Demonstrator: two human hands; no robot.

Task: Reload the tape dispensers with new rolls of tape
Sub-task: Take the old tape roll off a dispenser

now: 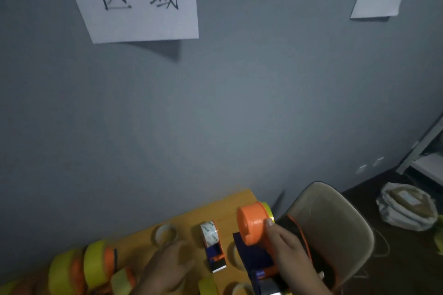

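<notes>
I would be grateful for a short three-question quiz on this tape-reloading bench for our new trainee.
1. True or false: the right hand grips the orange dispenser with the yellow roll on it.
2. Which stands just left of that dispenser on the wooden table? A) a small blue dispenser holding a clear roll B) a pair of scissors C) a cardboard box
3. Fill in: the chair to the right of the table is ____ in colour.

Key
1. True.
2. A, the small blue dispenser.
3. Beige.

The left hand is blurred, so its grip cannot be judged.
</notes>
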